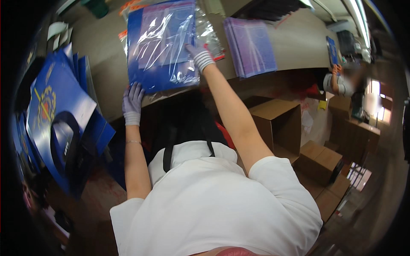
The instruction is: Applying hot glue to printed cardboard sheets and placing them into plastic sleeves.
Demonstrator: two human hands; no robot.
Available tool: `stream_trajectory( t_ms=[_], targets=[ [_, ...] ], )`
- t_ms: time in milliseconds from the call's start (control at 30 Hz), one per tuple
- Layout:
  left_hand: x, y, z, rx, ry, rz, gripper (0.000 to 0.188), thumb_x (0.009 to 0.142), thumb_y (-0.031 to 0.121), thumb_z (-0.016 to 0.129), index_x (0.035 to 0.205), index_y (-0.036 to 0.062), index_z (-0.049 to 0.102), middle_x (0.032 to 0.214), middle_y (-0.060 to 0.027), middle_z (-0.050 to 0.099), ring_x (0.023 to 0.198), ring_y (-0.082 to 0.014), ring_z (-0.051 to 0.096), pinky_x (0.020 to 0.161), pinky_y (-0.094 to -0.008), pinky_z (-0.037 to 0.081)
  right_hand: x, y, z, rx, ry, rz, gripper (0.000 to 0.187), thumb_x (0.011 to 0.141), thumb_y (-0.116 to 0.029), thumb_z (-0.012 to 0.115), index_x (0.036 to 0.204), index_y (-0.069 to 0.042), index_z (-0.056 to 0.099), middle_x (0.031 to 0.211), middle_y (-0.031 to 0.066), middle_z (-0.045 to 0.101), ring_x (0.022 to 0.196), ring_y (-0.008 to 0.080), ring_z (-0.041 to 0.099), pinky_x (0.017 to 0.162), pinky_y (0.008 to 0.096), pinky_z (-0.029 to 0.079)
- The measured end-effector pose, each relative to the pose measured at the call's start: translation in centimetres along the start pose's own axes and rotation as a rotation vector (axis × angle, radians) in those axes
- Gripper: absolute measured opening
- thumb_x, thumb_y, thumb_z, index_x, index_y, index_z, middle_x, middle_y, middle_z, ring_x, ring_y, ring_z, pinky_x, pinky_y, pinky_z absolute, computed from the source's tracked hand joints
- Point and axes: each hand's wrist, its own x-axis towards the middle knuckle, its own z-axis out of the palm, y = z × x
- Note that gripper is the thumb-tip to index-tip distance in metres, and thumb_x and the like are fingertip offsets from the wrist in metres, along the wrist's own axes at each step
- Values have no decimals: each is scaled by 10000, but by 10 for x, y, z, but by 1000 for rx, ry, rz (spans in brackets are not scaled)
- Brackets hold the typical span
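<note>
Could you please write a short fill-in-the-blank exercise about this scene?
The lilac-gloved left hand is at the near ____ corner of the flat, blue, plastic-wrapped item.
The stack of flat, glossy purple packets lies to the item's ____.
The person's plain short-sleeved shirt is ____.

Missing words: left; right; white.

Grey table (pixel 301 47): blue pack (pixel 164 47), purple stack (pixel 251 48)

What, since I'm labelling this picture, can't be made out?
All in the head view:
Purple panel: details partly hidden by glare on clear plastic.
Left hand: its back hides the palm; grip unclear.
Green object: cut off by the top edge.
Far co-worker: blurred, too small for detail.
</note>
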Motion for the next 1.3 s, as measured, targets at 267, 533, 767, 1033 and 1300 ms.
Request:
stream_trajectory(
  t_ms=[267,533,767,1033,1300],
  targets=[
    [7,-4,-13,-8,19,-33,442,954,261,355,1302,-9,326,1374,-255,306,1274,-389,318,1026,-487,334,-144,-60,-229,-436,297,-488,256,830,-42,516,1050,-71,643,1071,166,596,919,251,605,750,290,490],
    [40,-19,53,1084,147,533,257,809,46,543,1060,6,579,982,-112,615,845,-201,592,737,-315,487,-111,17,-420,-1203,714,-239,240,864,-200,524,1062,-90,603,905,125,653,801,289,624,701,343,479],
    [163,19,159,1814,349,854,439,680,193,674,1104,152,570,1104,-50,566,1064,-261,498,925,-398,382,-2,135,-403,-1588,357,11,399,782,-278,600,1178,-275,547,989,104,613,876,324,602,747,441,487],
    [234,37,202,2276,188,284,265,750,227,639,997,135,610,1051,-79,591,1044,-264,537,872,-412,433,47,108,-390,-914,233,-199,332,816,-47,514,1142,-68,570,969,157,638,861,266,621,766,320,476],
    [299,71,247,1891,192,751,372,733,89,630,1101,96,580,1219,-95,474,1177,-247,412,884,-407,420,51,46,-328,-822,-103,-340,264,873,-20,482,1123,-16,567,833,99,636,760,142,595,736,248,466]
  ],
)
